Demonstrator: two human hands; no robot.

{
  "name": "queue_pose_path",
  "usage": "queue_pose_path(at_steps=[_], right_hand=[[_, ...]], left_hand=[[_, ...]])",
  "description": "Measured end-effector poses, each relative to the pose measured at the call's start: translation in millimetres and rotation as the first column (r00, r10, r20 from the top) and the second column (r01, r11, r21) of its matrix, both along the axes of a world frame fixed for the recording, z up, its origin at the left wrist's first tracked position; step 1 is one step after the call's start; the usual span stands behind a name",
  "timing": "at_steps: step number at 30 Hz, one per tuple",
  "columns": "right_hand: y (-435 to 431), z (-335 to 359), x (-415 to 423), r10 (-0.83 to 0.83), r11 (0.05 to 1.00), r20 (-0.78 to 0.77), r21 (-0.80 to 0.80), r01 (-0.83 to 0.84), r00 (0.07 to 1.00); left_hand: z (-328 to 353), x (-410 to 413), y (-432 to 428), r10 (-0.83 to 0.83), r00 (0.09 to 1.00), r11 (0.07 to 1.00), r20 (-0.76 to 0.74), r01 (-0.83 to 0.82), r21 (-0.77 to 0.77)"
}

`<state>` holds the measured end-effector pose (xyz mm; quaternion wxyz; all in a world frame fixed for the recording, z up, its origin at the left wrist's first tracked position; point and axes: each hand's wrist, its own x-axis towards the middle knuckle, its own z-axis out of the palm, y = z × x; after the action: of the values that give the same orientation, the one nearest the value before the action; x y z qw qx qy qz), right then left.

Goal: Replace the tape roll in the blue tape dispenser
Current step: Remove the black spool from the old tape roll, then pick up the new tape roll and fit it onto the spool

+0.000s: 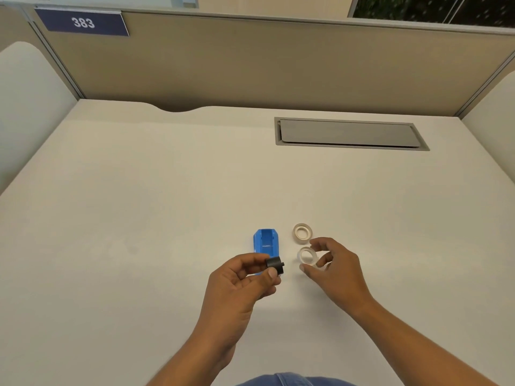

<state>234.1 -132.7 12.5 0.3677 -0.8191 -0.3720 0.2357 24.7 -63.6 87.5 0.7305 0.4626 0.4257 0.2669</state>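
Near front edge of white desk (139, 218), small blue plastic tape dispenser (265, 240) lies open, hub out. Left hand (239, 285) pinches black round hub (276, 265). Right hand (331, 270) fingers (316, 242) curl round clear tape roll (306, 255). Beige tape roll (302, 232) lies just behind. Good way: hold hub still, line hole up straight, slide roll on slowly.

blue dispenser (265, 242) empty on desk; two clear rolls (302, 232) beside.
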Motion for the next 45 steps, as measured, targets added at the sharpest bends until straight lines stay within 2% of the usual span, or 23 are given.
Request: queue_pose_path(at_steps=[10,17,22,26,35,45], right_hand=[[7.6,-22.0,4.9,0.03,0.993,0.104,-0.113,-0.018,0.994],[9.2,-21.4,9.9,0.031,0.986,0.103,-0.164,-0.014,0.994],[14.8,-10.6,21.0,-0.063,0.991,0.124,-0.113,0.077,0.99],[29.2,-2.2,35.9,0.014,0.994,0.151,-0.112,0.003,0.988],[62.4,-0.6,41.3,0.172,0.944,0.131,-0.304,-0.125,0.976],[65.2,-8.5,43.3,0.117,0.957,0.118,-0.278,-0.08,0.986]], left_hand=[[-7.2,2.8,7.0,0.013,1.0,1.0,0.013,-0.013,-0.017],[-9.6,11.8,12.8,-0.004,1.0,1.0,0.003,0.004,-0.031],[-10.4,14.3,16.8,-0.003,1.0,0.999,0.002,0.003,-0.038],[-13.7,14.7,18.7,0.004,1.0,0.999,-0.009,-0.004,-0.052],[-13.7,17.1,21.0,0.031,0.999,0.997,-0.017,-0.033,-0.067],[-14.8,12.4,22.9,0.055,0.998,0.994,-0.041,-0.059,-0.092]])
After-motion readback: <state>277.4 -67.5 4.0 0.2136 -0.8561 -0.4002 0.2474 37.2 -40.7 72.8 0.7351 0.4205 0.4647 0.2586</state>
